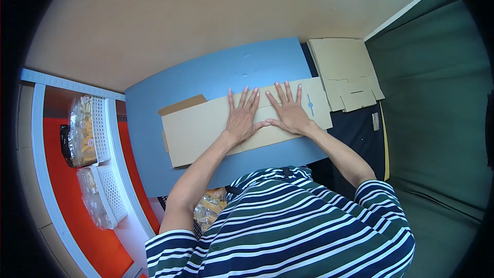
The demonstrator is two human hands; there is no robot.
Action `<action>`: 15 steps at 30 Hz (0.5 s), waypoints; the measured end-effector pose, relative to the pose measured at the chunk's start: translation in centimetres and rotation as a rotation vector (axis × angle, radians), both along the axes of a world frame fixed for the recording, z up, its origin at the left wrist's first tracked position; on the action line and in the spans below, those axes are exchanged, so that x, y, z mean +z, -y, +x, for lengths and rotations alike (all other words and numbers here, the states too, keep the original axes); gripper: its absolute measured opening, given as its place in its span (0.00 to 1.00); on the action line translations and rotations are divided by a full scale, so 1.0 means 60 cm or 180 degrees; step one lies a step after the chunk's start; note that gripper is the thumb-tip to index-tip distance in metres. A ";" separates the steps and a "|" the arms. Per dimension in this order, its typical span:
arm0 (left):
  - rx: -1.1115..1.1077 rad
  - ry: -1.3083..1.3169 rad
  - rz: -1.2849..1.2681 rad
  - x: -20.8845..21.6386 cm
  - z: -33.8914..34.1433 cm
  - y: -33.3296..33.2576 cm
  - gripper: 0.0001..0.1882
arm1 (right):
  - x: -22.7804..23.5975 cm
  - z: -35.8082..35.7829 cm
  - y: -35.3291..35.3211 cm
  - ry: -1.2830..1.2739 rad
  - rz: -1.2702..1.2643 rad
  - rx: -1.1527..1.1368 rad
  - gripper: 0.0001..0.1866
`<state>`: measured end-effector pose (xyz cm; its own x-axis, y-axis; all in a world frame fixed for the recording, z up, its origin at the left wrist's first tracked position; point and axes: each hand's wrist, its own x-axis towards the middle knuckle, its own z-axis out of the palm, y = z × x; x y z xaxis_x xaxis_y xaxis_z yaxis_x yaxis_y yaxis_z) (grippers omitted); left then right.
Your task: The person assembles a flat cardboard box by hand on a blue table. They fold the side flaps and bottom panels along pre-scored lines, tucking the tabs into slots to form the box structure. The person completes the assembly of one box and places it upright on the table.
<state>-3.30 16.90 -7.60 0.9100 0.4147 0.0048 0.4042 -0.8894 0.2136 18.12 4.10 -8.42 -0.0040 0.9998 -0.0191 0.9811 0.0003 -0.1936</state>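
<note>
A flat brown cardboard box blank (198, 126) lies across the blue-grey tabletop, slightly tilted up toward the right. Its left end has a raised or folded-out flap, and a slot is cut near its right end. My left hand (243, 117) rests palm down on the middle of the cardboard, fingers spread. Just to its right, my right hand (289, 113) also lies flat on it with fingers apart. The two thumbs meet or nearly meet between the hands. Neither hand grips anything.
Folded cardboard boxes (345, 67) are stacked at the right on a black surface. To the left, a white-framed shelf holds white baskets (110, 195) with clear bags of yellowish pieces. Another such bag (210, 208) sits below the table's near edge. A dark green curtain (437, 108) hangs at right.
</note>
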 end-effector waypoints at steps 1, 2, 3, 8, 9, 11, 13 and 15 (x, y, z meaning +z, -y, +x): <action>-0.0085 -0.0042 0.0018 0.002 0.007 0.002 0.58 | 0.003 -0.003 0.001 0.0031 0.0034 -0.0009 0.54; -0.0074 -0.0057 0.0015 0.001 0.010 0.008 0.57 | 0.006 -0.004 0.003 0.0062 0.0068 -0.0012 0.53; -0.0075 -0.0079 0.0041 0.002 0.010 0.008 0.56 | 0.009 -0.008 0.004 0.0088 0.0024 -0.0047 0.52; 0.0220 -0.0009 0.0146 -0.024 0.025 0.049 0.47 | -0.025 -0.017 0.011 0.0110 0.0287 -0.0047 0.42; 0.0277 -0.0008 0.0155 -0.028 0.026 0.060 0.45 | -0.029 -0.021 0.011 -0.0055 0.0382 -0.0126 0.40; 0.0451 0.0180 0.0130 -0.036 0.029 0.079 0.43 | -0.037 -0.030 0.012 -0.0385 0.0566 -0.0284 0.36; 0.0668 0.0543 0.0091 -0.041 0.026 0.091 0.41 | -0.041 -0.032 0.019 -0.0351 0.0643 -0.0385 0.34; 0.0727 0.0654 0.0037 -0.043 0.021 0.096 0.40 | -0.044 -0.038 0.022 -0.0292 0.0681 -0.0474 0.33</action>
<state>-2.01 11.12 -10.15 0.7727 0.6073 0.1850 0.5434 -0.7833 0.3018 15.82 2.81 -11.08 0.1513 0.9708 0.1862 0.9517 -0.0922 -0.2928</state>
